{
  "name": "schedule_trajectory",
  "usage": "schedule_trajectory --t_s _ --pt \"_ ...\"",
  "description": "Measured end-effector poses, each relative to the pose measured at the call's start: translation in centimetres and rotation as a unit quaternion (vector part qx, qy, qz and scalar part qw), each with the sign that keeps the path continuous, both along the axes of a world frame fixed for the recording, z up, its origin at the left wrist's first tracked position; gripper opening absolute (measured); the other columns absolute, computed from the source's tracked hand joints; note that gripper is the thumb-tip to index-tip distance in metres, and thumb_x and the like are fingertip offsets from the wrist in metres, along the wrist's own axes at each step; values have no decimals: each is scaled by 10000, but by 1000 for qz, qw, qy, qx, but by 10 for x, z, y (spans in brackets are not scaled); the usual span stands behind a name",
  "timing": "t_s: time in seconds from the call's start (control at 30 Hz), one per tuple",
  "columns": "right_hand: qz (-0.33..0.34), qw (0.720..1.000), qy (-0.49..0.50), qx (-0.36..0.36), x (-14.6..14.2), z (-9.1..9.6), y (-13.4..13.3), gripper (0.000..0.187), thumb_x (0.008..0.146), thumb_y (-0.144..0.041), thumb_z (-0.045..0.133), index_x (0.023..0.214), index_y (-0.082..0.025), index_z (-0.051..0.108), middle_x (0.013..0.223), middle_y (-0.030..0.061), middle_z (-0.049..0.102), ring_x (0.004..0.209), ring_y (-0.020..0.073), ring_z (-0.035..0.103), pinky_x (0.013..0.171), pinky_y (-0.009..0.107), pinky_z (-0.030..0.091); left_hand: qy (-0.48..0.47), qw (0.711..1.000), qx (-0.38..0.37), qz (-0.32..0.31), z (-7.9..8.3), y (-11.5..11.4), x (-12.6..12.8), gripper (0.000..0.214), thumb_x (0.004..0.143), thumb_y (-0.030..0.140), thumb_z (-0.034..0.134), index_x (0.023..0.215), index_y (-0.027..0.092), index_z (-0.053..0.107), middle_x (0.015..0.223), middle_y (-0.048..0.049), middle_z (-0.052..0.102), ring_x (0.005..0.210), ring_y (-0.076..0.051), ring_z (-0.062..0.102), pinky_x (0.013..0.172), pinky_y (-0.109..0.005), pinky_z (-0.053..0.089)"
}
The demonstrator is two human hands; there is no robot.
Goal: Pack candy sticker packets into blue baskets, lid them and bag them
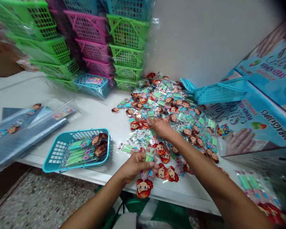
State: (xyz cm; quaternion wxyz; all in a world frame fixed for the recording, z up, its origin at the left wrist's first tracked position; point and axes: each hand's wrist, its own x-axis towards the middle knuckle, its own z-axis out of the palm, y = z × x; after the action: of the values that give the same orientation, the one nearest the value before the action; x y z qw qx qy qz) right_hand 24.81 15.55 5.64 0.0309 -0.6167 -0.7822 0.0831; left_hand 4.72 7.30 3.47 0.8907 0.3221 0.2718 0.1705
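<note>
My left hand (137,167) is closed around small clear packets of light green sticks (149,155) at the table's front edge. A cartoon head with red hair (144,188) hangs below its fingers. My right hand (161,128) reaches into a large heap of similar packets (166,95), its fingertips pinched at a red-haired packet (145,124). Some heads in the heap have red hair, others brown. Left of my hands, a blue plastic basket (52,152) holds several brown-haired packets (85,151) lying side by side.
Stacked green baskets (128,57) and pink baskets (95,51), wrapped in clear plastic, stand at the back. Another blue basket (220,92) rests on a printed carton (255,121) at right. Plastic bags (38,127) lie at left. More red-haired packets (259,190) sit at lower right.
</note>
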Motion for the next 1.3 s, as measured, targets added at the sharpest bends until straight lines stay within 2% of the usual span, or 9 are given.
schedule_trajectory --t_s 0.1,0.23,0.4,0.57,0.73,0.83,0.97,1.07,1.3 --pt "-16 982 177 60 4 13 -21 369 908 -180 400 1258 -224 509 900 42 608 779 152 551 730 267 418 -8 1000 2 -3 0 0 0 316 675 249 748 924 73 663 825 -117 703 687 -171 645 625 -301 517" --pt "-103 879 465 32 -1 26 -58 283 882 -346 497 1116 -215 587 718 -17 558 568 102 473 530 221 376 -21 1000 -6 -17 -1 -3 2 292 688 224 738 926 73 663 847 -123 699 686 -170 643 615 -305 521" --pt "-177 817 549 21 -13 31 -92 243 817 -343 603 1016 -206 617 724 -15 558 604 99 471 522 210 358 -38 999 6 -30 1 -6 4 286 704 210 722 949 71 671 822 -120 697 680 -176 644 605 -313 527" --pt "-171 825 539 -11 -21 28 -108 252 822 -351 597 1031 -213 617 728 -11 591 615 112 511 530 221 392 -32 999 13 -39 5 -8 6 308 700 222 727 972 86 676 797 -107 701 686 -176 642 591 -299 526" --pt "-40 888 454 -57 -21 39 -119 251 893 -366 495 954 -225 693 957 51 663 889 175 598 778 307 471 -34 998 30 -48 5 -12 6 259 710 228 718 921 81 685 806 -114 705 688 -167 644 623 -290 524" --pt "-11 911 407 -68 -17 48 -122 298 897 -379 487 1103 -240 651 1155 67 614 1060 203 557 912 356 430 -33 998 42 -42 5 -12 5 225 724 243 703 860 65 691 818 -132 706 700 -178 650 641 -295 522" --pt "-73 901 419 -88 -16 52 -126 264 881 -396 514 944 -199 679 853 35 689 778 165 628 716 288 488 -56 997 54 -25 10 -10 4 264 749 264 675 940 83 679 812 -120 700 695 -180 652 695 -324 511" --pt "-64 905 420 -20 -22 55 -131 244 896 -318 505 789 -189 683 769 24 684 728 149 626 686 268 483 -71 993 88 -15 13 -7 2 334 719 253 707 1023 129 647 824 -76 684 715 -159 634 727 -298 482" --pt "40 933 334 128 -30 63 -139 182 861 -159 544 952 -230 686 951 33 701 890 171 619 823 327 449 -57 981 184 7 11 -8 -1 396 672 256 749 1032 141 629 886 -41 645 793 -147 585 731 -245 436"
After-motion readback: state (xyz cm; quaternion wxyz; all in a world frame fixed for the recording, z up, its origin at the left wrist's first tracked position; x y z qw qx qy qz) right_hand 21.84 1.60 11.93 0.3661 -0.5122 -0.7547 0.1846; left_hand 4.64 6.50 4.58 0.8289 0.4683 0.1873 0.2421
